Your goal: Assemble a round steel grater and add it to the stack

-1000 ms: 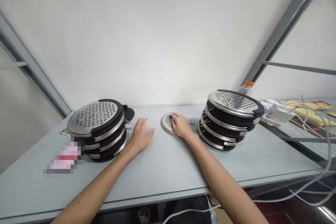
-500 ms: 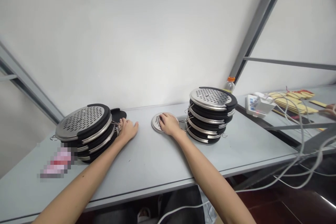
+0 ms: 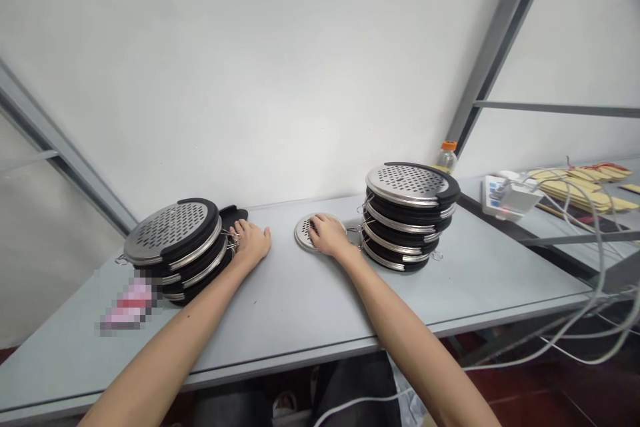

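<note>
One perforated disc (image 3: 302, 233) between left stack (image 3: 170, 240) and right stack (image 3: 410, 213) on the worktop (image 3: 300, 307), your right hand (image 3: 329, 235) atop it, grip unclear, your left hand (image 3: 251, 242) open, thumb apart, at wire clips (image 3: 230, 237).

No readable text or labels appear anywhere.

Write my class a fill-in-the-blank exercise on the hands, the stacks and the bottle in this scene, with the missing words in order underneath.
The right hand lies on a round metal plate pierced with small ____. The left hand is at the wire hooks of the stack on the person's ____ side. Behind the other stack stands a bottle whose cap is coloured ____.

Missing words: holes; left; orange.
</note>
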Demonstrator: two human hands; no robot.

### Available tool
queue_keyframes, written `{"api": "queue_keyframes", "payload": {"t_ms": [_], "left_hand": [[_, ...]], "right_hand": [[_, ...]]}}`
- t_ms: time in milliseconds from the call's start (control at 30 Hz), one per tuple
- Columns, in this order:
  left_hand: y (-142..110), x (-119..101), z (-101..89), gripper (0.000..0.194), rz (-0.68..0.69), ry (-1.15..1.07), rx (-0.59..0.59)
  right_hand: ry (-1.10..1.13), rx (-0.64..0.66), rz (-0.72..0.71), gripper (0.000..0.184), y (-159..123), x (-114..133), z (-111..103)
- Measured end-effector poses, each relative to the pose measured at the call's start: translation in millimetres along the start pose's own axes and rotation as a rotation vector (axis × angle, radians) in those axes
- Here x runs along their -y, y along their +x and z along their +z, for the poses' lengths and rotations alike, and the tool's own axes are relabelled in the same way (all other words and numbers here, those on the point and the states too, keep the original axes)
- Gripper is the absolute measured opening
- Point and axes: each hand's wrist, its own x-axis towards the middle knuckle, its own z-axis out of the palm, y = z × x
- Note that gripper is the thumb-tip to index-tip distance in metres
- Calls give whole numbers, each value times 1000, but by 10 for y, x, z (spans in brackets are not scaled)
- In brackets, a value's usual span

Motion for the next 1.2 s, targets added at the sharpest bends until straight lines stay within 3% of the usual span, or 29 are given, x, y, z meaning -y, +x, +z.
{"api": "queue_keyframes", "payload": {"t_ms": [167, 267, 367, 500, 600, 733, 833, 1000, 1100, 1200], "left_hand": [[-279, -84, -118, 62, 133, -31, -98], [-511, -72, -198, 56, 347, -205, -273], [-669, 21, -279, 42, 553, -431, -373], [-689, 140, -335, 27, 659, -674, -464], [-638, 164, -338, 26, 718, -797, -525], [-625, 164, -366, 32, 807, -845, -584], [-650, 162, -417, 41, 761, -841, -653], [-658, 152, -455, 63, 525, -860, -795], [-656, 136, -447, 63, 441, -923, -746], [-660, 109, -443, 62, 369, -995, -646]], "right_hand": [[0, -4, -13, 29, -11, -2, 9], [26, -17, -27, 31, -17, -3, 16], [100, -84, -42, 44, -25, 26, 18], [252, -213, -161, 61, -29, 92, 43], [325, -226, -225, 45, -15, 100, 112], [380, -246, -203, 24, 8, 62, 192], [496, -293, -193, 24, 20, 26, 158], [771, -406, -83, 23, 56, -63, 12], [984, -405, 55, 20, 85, -73, -44], [1193, -278, 198, 29, 99, -29, -61]]}}
